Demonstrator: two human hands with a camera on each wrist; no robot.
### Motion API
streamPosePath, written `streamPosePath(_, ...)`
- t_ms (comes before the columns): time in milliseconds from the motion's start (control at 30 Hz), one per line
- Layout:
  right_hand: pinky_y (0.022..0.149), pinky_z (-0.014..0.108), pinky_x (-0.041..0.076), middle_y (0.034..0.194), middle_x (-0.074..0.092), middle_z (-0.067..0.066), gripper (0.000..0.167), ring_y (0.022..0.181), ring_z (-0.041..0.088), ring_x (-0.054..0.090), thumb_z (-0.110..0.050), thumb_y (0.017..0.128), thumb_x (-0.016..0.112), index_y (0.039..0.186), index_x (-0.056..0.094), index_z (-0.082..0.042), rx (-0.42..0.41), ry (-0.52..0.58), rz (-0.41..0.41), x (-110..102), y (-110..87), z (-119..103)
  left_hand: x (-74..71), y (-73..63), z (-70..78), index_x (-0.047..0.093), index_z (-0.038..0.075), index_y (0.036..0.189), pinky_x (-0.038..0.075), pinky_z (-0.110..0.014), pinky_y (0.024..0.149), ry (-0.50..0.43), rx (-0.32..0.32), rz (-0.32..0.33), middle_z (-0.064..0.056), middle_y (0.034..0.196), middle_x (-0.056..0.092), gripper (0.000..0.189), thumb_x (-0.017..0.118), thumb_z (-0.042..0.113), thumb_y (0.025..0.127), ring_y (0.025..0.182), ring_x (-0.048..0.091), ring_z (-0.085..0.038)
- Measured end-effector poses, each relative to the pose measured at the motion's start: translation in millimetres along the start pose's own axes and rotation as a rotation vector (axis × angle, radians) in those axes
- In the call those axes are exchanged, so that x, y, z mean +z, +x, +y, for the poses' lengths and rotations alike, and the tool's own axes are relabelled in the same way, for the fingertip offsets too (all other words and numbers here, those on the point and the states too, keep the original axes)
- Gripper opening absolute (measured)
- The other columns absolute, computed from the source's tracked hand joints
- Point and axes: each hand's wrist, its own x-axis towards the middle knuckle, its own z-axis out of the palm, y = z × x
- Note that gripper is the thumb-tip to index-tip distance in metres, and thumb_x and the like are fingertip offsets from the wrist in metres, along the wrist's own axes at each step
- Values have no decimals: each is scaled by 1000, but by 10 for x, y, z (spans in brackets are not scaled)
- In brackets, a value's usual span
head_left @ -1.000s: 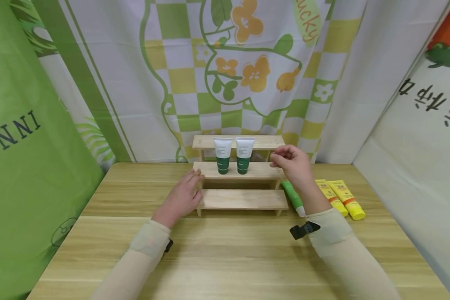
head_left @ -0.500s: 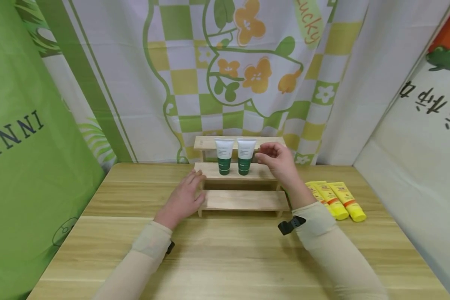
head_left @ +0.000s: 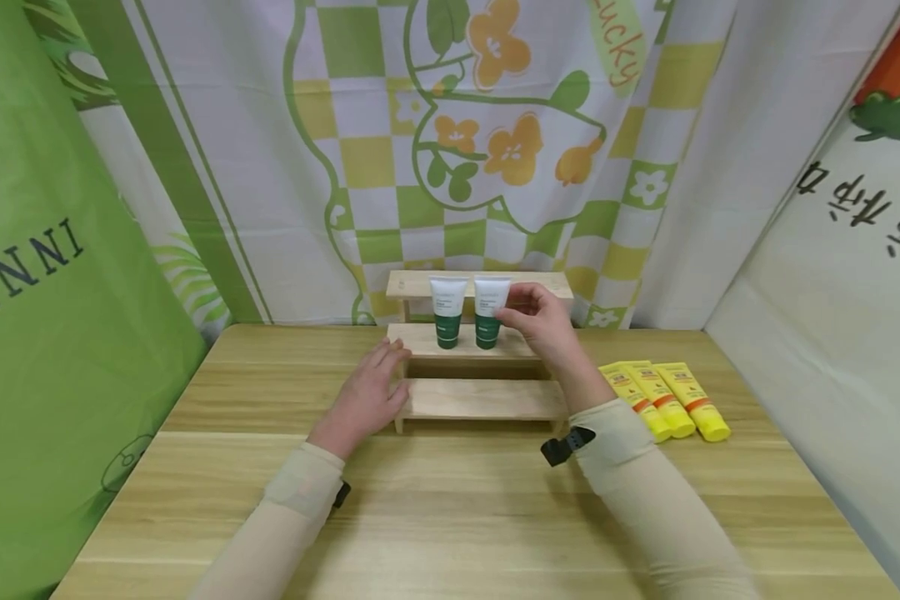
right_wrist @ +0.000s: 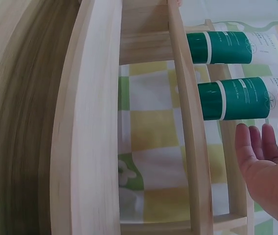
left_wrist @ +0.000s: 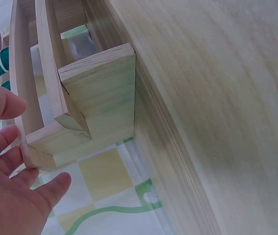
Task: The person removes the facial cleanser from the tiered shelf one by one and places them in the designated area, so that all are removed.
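Note:
A three-tier wooden stand (head_left: 487,400) holds two white-and-green squeeze tubes, upright on their caps on its middle tier: a left tube (head_left: 447,315) and a right tube (head_left: 487,321). My right hand (head_left: 543,329) is at the right tube. Its thumb overlaps the tube's white upper part in the right wrist view, while the other fingers (right_wrist: 244,142) extend beside the tube without curling round it. My left hand (head_left: 367,392) rests its fingertips against the left end of the middle tier, fingers spread and loosely bent in the left wrist view.
Three yellow squeeze tubes (head_left: 663,400) lie side by side on the wooden table (head_left: 450,517), right of the stand and partly behind my right forearm. A patterned curtain (head_left: 375,167) hangs close behind the stand. Green and white cloths close off both sides.
My right hand has moved left from the stand's right end to the right tube. A green tube lying beside the stand is now hidden behind my right arm. My left hand stays put.

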Motion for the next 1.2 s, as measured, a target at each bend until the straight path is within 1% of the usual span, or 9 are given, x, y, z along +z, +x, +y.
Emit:
streamPosePath(167,85,26,52,115,59,16,45,102,22,57,-7,85,75,124,54,4,-5,13,4,31,17,0,-3,28,-5,52,2,133,25,-48,118,-5,27,21,-17,147,43,45,63,15,91,141,31,-36)
streamPosePath(400,83,26,50,110,59,13,41,100,21,57,-3,85,74,121,55,5,-12,47,4,55,37,19,-26,36,14,51,2,134,21,-43,119,-17,14,5,-17,149,42,44,61,14,92,142,29,-35)
streamPosePath(667,85,25,52,108,59,10,36,100,21,56,1,84,73,116,56,3,-3,109,21,78,40,34,-22,29,14,52,1,133,25,-48,117,-31,23,30,-18,147,43,44,61,13,91,141,32,-37)
streamPosePath(967,84,24,52,107,59,10,35,99,21,56,-2,85,74,115,56,3,-6,98,17,81,19,82,-12,6,14,52,3,134,25,-49,117,-38,-5,1,-17,150,41,45,61,14,92,143,28,-34)
streamPosePath(1200,84,25,53,108,59,11,36,100,21,55,-5,86,75,115,56,3,8,89,23,100,-2,57,-21,-2,8,52,2,134,24,-47,118,-42,-8,7,-18,149,42,45,62,12,91,142,29,-35)
